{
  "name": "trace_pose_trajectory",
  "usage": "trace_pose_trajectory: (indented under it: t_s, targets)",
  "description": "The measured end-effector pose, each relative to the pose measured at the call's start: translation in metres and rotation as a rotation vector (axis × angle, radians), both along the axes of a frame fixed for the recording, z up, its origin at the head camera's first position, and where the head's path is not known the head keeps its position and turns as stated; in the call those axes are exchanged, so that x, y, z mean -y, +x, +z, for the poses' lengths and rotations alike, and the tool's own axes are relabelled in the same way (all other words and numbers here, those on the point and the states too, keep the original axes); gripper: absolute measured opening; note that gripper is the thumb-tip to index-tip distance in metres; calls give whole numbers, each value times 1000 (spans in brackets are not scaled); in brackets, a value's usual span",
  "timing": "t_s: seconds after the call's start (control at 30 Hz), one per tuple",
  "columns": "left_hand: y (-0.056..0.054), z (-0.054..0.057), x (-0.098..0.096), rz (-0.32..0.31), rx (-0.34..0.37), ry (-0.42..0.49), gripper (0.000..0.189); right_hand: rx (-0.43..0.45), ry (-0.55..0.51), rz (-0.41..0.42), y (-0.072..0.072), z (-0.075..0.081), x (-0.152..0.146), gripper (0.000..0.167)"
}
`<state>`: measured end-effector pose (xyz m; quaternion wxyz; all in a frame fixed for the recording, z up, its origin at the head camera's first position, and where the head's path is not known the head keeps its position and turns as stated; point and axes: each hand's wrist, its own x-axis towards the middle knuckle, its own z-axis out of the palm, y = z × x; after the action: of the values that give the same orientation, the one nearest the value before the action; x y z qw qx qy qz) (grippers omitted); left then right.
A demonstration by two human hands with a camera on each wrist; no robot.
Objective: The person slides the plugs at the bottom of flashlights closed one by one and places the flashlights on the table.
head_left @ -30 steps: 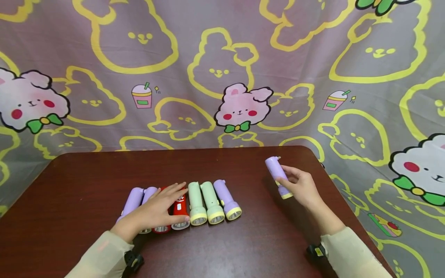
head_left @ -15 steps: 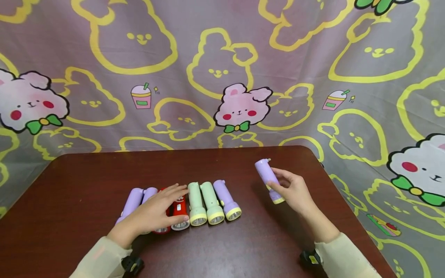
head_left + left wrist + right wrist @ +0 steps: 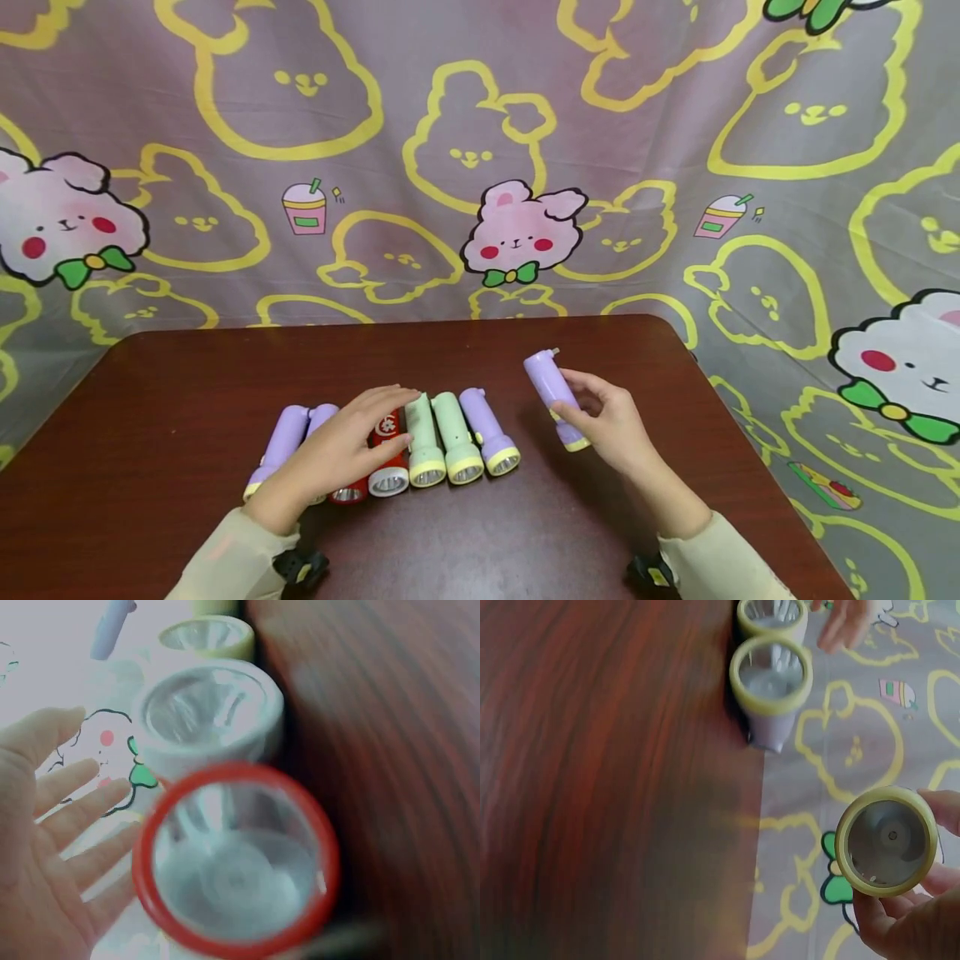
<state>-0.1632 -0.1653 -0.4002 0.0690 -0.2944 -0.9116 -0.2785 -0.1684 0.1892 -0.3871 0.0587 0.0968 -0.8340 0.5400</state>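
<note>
My right hand grips a purple flashlight above the table, right of a row of flashlights. Its yellow-rimmed lens end tilts down towards me, and it stands apart from the row. My left hand is held over the row's left part with fingers extended; whether it touches them I cannot tell. Partly under it lie a red flashlight with a white rim and another with a red-rimmed lens. To their right lie two green flashlights and a purple one. Two purple flashlights lie at the left, partly covered.
The row lies side by side on a dark brown wooden table, lenses towards me. A patterned curtain with cartoon rabbits hangs behind the table and along its right side.
My right hand has carried the purple flashlight left, nearer the row. My left hand has shifted slightly to the right over the row, uncovering more of the white-rimmed red flashlight.
</note>
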Motion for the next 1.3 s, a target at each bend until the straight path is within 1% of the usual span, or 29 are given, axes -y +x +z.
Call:
trace_pose_trajectory:
  t_s: [0.1,0.23,0.4,0.47,0.6,0.67,0.73,0.9,1.0,1.13,1.23,1.3]
  targets:
    - [-1,4,-8,11,-44,55,49,20,-35,-21,2,0,8,46]
    - [-2,10,-20,20,-61,147,46,59,-114,-66,3,2,18,46]
    - [-6,13,-37,12,-34,242,46,78,-208,-125,6,1,31,46]
    - [-7,14,-45,6,-23,281,45,74,-226,-141,8,0,36,47]
    - [-11,17,-59,-15,-33,350,44,51,-238,-131,12,-3,45,49]
    - [-14,18,-65,-21,-27,378,45,40,-237,-119,13,-4,48,49]
    - [-18,19,-71,-23,-7,404,46,32,-241,-108,14,-6,51,49]
    - [-28,18,-82,-19,117,470,48,8,-263,-88,14,-7,58,49]
    - [-33,17,-87,-27,165,502,48,-2,-283,-66,15,-6,63,49]
    - [-37,16,-90,-59,189,544,47,-19,-301,-32,15,-6,72,49]
    - [-37,16,-89,-81,199,540,48,-32,-312,-16,15,-6,79,49]
    - [-37,17,-88,-96,191,527,48,-34,-317,-11,16,-6,83,49]
